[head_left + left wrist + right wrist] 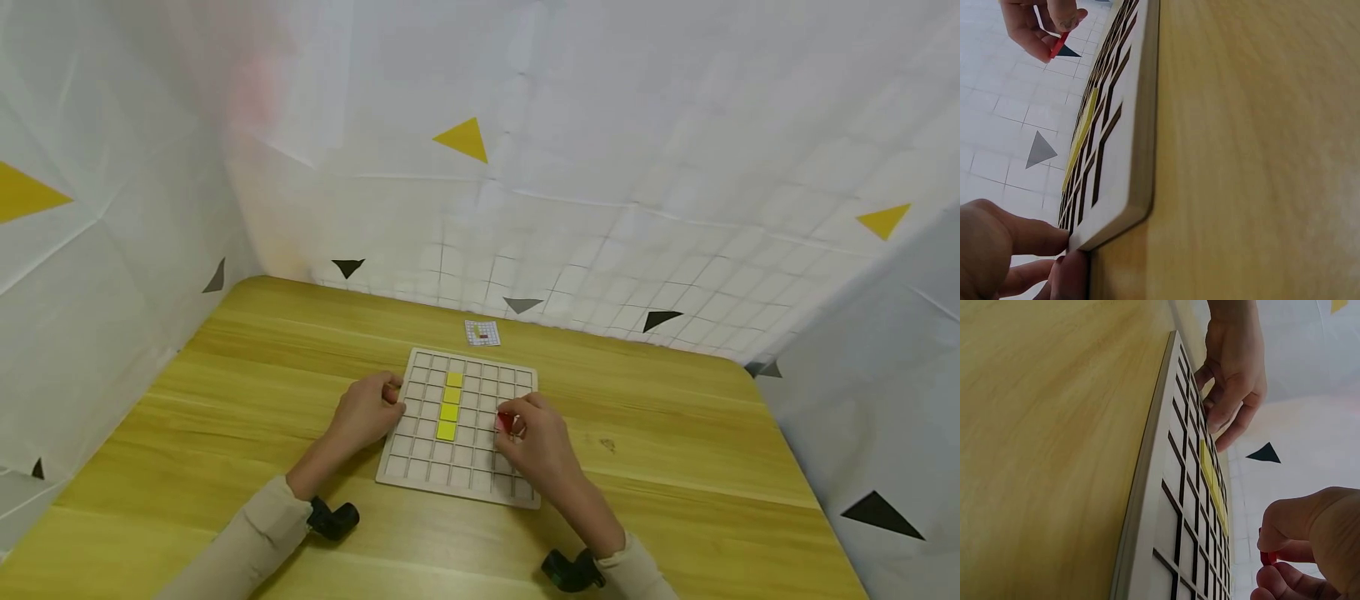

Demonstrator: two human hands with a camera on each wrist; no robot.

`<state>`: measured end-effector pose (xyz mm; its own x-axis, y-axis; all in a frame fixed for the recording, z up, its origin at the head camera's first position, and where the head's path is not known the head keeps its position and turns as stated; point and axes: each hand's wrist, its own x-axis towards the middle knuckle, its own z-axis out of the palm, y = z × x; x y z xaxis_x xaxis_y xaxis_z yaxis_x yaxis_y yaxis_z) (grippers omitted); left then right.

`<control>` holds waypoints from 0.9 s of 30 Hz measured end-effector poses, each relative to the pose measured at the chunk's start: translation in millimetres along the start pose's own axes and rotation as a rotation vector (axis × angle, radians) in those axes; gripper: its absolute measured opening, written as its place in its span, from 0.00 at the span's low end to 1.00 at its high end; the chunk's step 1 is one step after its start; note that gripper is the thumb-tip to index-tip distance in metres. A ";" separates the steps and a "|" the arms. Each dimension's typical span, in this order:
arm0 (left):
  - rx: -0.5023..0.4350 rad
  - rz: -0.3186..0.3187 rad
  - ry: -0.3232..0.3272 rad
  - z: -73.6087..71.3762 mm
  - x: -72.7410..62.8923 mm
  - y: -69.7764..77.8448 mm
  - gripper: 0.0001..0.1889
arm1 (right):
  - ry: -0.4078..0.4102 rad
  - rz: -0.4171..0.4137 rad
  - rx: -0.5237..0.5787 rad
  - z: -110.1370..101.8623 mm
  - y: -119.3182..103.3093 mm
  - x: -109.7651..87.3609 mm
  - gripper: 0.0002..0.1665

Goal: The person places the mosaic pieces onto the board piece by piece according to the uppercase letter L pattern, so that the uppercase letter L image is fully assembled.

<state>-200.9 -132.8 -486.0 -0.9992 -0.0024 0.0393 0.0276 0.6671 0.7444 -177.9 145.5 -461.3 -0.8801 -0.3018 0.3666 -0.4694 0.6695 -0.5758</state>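
A pale wooden board (457, 492) with a grid of square recesses lies flat on the table. Yellow squares (449, 412) fill a short column left of its middle; whether they are one strip or separate tiles I cannot tell. My left hand (367, 410) holds the board's left edge with thumb and fingers, which also shows in the left wrist view. Between thumb and fingertips, my right hand (542, 442) pinches a small red piece (1267, 557). That piece is held above the board's right side, apart from the surface, and fingers partly hide it.
Behind the board lies a small printed card (482, 333) with a grid and coloured squares. The wooden table (675, 467) has white sheets (637, 125) with triangle marks around it. Black devices (572, 572) sit at both wrists.
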 end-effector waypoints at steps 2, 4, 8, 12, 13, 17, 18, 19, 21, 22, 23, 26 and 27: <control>-0.001 -0.002 0.000 0.0 -0.2 0.0 0.18 | -0.003 -0.007 -0.001 1.5 -1.3 0.9 0.16; -0.003 -0.004 -0.002 -0.2 -0.5 0.2 0.18 | -0.009 -0.013 0.003 3.1 -2.5 1.4 0.16; 0.000 -0.003 -0.004 -0.5 -1.0 0.2 0.18 | -0.019 -0.019 0.012 6.8 -4.7 2.2 0.15; 0.003 0.003 -0.001 -0.4 -1.3 -0.2 0.18 | -0.035 -0.002 0.014 10.6 -6.4 2.8 0.15; 0.002 0.003 -0.001 -0.2 -1.2 -0.5 0.18 | -0.035 -0.003 0.015 11.6 -6.7 2.8 0.14; -0.003 0.006 0.000 0.4 -1.1 -1.3 0.18 | -0.041 -0.007 0.015 15.3 -8.0 3.1 0.13; -0.003 0.005 0.000 0.7 -1.0 -1.4 0.18 | -0.042 -0.011 0.013 16.3 -8.5 3.3 0.12; -0.002 0.005 0.000 0.8 -0.8 -1.5 0.18 | -0.044 -0.015 0.010 17.2 -9.0 3.8 0.11; -0.001 0.005 0.000 0.5 -0.7 -1.0 0.18 | -0.048 -0.020 0.002 19.6 -9.1 4.7 0.10; 0.001 0.006 0.000 0.4 -0.7 -0.8 0.18 | -0.049 -0.022 -0.003 20.6 -9.3 5.3 0.09; 0.002 0.006 0.000 0.2 -0.4 -0.5 0.18 | -0.051 -0.025 -0.004 21.5 -9.4 5.9 0.09; 0.005 0.005 0.002 -0.5 -0.2 -0.2 0.18 | -0.059 -0.031 0.001 24.0 -9.6 7.1 0.09; 0.005 0.005 0.003 -0.5 0.0 -0.2 0.18 | -0.062 -0.031 0.002 24.7 -9.7 7.3 0.10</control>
<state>-200.9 -133.3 -485.8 -0.9990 -0.0014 0.0455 0.0328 0.6710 0.7407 -181.5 120.0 -471.0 -0.8677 -0.3643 0.3383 -0.4969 0.6578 -0.5661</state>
